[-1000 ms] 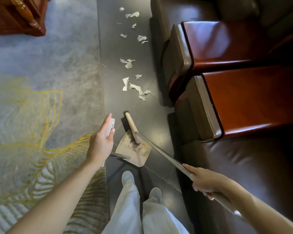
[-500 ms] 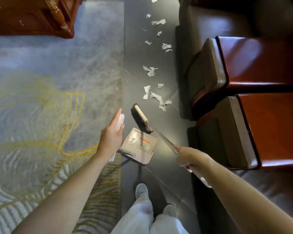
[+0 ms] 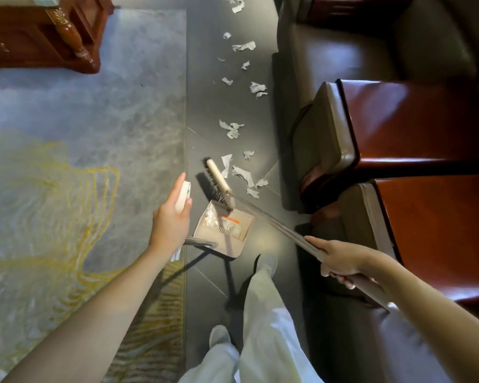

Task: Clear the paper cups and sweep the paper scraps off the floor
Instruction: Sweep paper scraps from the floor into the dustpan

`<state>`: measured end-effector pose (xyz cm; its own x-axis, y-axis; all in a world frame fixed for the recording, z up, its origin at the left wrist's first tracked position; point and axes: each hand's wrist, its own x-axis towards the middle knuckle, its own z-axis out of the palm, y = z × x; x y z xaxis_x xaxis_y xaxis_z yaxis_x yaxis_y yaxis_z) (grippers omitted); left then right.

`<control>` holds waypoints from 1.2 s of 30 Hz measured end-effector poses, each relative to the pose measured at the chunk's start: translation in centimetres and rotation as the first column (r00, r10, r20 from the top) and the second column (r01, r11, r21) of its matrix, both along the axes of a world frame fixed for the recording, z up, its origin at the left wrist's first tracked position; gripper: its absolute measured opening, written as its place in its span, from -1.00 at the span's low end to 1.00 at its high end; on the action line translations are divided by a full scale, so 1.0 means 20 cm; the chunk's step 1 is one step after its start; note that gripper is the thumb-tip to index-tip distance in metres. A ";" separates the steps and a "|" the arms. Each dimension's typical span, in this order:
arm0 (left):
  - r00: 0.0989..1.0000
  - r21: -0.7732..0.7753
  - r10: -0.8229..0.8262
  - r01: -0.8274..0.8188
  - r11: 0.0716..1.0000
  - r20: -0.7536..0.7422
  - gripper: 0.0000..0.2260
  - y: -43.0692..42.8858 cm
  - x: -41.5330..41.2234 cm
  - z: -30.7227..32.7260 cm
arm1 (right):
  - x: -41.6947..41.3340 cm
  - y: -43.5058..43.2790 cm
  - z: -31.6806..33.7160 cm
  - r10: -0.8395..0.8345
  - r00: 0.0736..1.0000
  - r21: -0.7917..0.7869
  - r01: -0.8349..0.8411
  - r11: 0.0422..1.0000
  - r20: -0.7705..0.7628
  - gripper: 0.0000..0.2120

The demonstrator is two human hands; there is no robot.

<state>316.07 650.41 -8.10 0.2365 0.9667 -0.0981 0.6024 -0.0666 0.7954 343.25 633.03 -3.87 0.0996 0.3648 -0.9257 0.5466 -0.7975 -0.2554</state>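
Head view, left hand: the left hand gripped the white top of the dustpan's upright handle, fingers curled round it
Head view, right hand: the right hand held the broom handle, fingers closed round the shaft
Broom head: the broom head sat tilted at the mouth of the dustpan, bristles touching its front lip
Paper scraps: a few lay inside the pan; the nearest scraps lay just beside the broom head, and the farther scraps trailed up the dark floor between the rug and the armchairs
Paper cups: none in view
Risk, spill: the pan hung from one hand, so tipping its handle forward would likely shed the collected bits
Risk, scatter: a fast stroke could flick the light scraps onto the rug or under the armchairs
Risk, gap: if the lip lifted off the floor, paper would probably slide beneath it
Risk, reach: the long shaft passed near the armchair corner and might knock it
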 end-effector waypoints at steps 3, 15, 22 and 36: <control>0.999 -0.004 0.039 -0.039 0.999 0.003 -0.52 0.15 0.16 0.01 | 0.17 0.23 -0.04 0.025 0.994 0.075 -0.033 0.997 0.104 -0.22; 0.985 0.017 0.151 -0.150 0.989 -0.080 -0.51 0.78 0.67 -0.04 | 0.81 1.09 -0.35 0.223 0.927 0.006 -0.235 0.972 0.301 -0.32; 0.993 -0.015 0.097 -0.098 0.995 -0.073 -0.53 1.02 0.75 -0.06 | 0.74 1.17 -0.41 0.343 0.934 -0.039 -0.341 0.939 0.099 -0.26; 0.974 -0.072 -0.214 0.209 0.975 -0.068 -0.55 1.24 0.41 0.06 | 0.60 0.85 -0.03 -0.037 0.999 -0.043 0.036 0.998 -0.032 -0.13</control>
<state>324.33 675.13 -6.91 0.4244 0.8867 -0.1836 0.6385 -0.1492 0.7550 355.19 649.98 -4.53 0.0817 0.3213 -0.9434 0.5087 -0.8275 -0.2377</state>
